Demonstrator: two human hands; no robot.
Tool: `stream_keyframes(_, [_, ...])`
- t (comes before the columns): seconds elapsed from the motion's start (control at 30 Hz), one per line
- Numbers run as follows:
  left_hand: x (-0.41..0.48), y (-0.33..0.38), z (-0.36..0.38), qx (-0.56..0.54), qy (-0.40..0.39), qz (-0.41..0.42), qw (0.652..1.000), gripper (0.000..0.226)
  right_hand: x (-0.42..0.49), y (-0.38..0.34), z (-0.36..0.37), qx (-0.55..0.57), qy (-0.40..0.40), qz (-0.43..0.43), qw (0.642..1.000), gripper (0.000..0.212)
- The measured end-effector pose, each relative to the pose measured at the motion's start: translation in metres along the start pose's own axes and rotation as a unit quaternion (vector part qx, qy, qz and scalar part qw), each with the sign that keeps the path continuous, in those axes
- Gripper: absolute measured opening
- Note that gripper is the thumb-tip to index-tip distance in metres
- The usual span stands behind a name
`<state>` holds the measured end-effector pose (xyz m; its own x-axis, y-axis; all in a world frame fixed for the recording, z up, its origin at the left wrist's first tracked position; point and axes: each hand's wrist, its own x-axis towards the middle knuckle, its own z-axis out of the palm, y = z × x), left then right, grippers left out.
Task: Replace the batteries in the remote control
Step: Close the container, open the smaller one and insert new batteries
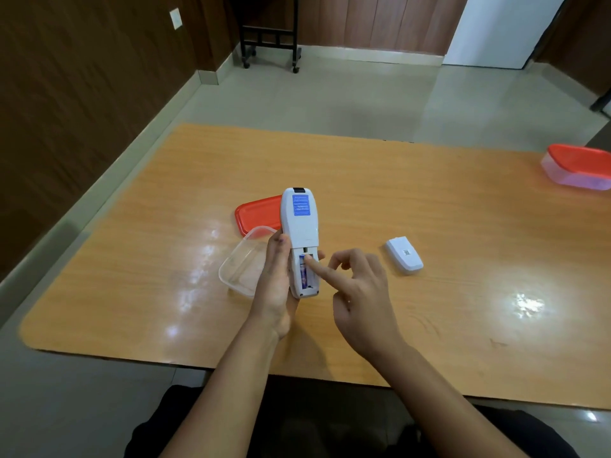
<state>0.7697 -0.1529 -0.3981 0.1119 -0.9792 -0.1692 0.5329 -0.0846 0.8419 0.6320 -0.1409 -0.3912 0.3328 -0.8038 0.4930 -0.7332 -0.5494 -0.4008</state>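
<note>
- I am sitting at the wooden surface, with the remote control taken as the landmark for all positions below.
- My left hand is gripping the remote control by its near end, thumb lying along its left edge, holding it raised above the surface with its back facing up.
- The remote control is carrying a blue label near its far end, and its battery compartment at the near end is standing open without its cover.
- A battery with blue markings is lying in the left slot of that compartment; I cannot tell what the right slot is holding.
- My right hand is gripping nothing: its index finger is extended and pressing into the far end of the compartment, the other fingers loosely curled.
- The white battery cover is lying on the surface to the right of the remote control, apart from it, inner side down as far as I can tell.
- A clear plastic container is sitting open just left of the remote control, partly behind my left hand.
- Its orange lid is lying flat just beyond the container, to the left of the remote control's far end.
- A second container with an orange lid is standing well to the right, at the surface's far edge.
</note>
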Motion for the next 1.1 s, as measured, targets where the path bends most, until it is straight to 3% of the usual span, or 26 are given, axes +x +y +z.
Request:
stream_keyframes(0.13, [0.008, 0.026, -0.02, -0.059, 0.059, 0.062, 0.995, 0.031, 0.009, 0.005, -0.007, 0.151, 0.059, 0.082, 0.983, 0.057])
stream_keyframes(0.23, [0.012, 0.044, -0.044, -0.078, 0.157, 0.113, 0.978, 0.027, 0.021, 0.003, 0.0, 0.161, -0.017, 0.123, 0.979, 0.035])
stream_keyframes(0.33, [0.01, 0.053, -0.054, -0.049, 0.192, 0.138, 0.97, 0.025, 0.051, -0.012, 0.013, 0.078, -0.18, 0.105, 0.975, 0.024])
stream_keyframes(0.43, [0.009, 0.054, -0.054, -0.037, 0.213, 0.126, 0.968, 0.02, 0.084, -0.04, 0.032, -0.046, -0.274, 0.077, 0.957, 0.033])
stream_keyframes(0.57, [0.007, 0.056, -0.053, -0.049, 0.216, 0.106, 0.969, 0.02, 0.106, -0.064, 0.058, -0.209, -0.382, 0.073, 0.897, 0.051])
stream_keyframes(0.63, [0.007, 0.057, -0.052, -0.049, 0.226, 0.099, 0.968, 0.02, 0.109, -0.069, 0.064, -0.222, -0.393, 0.081, 0.889, 0.047])
stream_keyframes(0.73, [0.005, 0.059, -0.051, -0.048, 0.219, 0.096, 0.97, 0.021, 0.105, -0.064, 0.063, -0.164, -0.355, 0.094, 0.916, 0.039])
stream_keyframes(0.8, [0.004, 0.058, -0.052, -0.052, 0.21, 0.095, 0.972, 0.021, 0.101, -0.054, 0.054, -0.035, -0.296, 0.137, 0.945, 0.038])
stream_keyframes(0.83, [0.003, 0.058, -0.052, -0.053, 0.209, 0.094, 0.972, 0.021, 0.097, -0.047, 0.047, 0.079, -0.265, 0.186, 0.943, 0.037])
stream_keyframes(0.87, [0.003, 0.057, -0.051, -0.058, 0.207, 0.094, 0.972, 0.021, 0.093, -0.04, 0.037, 0.224, -0.24, 0.249, 0.911, 0.036])
stream_keyframes(0.93, [0.003, 0.055, -0.05, -0.07, 0.195, 0.091, 0.974, 0.021, 0.081, -0.028, 0.017, 0.483, -0.197, 0.366, 0.771, 0.036])
stream_keyframes(0.97, [0.003, 0.053, -0.049, -0.072, 0.183, 0.089, 0.976, 0.022, 0.074, -0.023, 0.006, 0.552, -0.183, 0.402, 0.707, 0.038])
stream_keyframes(1.0, [0.003, 0.052, -0.046, -0.07, 0.171, 0.086, 0.979, 0.022, 0.066, -0.018, -0.002, 0.585, -0.173, 0.421, 0.671, 0.039])
stream_keyframes(1.03, [0.003, 0.05, -0.043, -0.07, 0.158, 0.081, 0.982, 0.023, 0.058, -0.015, -0.009, 0.601, -0.166, 0.428, 0.654, 0.04])
stream_keyframes(1.1, [0.002, 0.046, -0.037, -0.069, 0.132, 0.065, 0.987, 0.025, 0.044, -0.011, -0.02, 0.612, -0.14, 0.423, 0.654, 0.039])
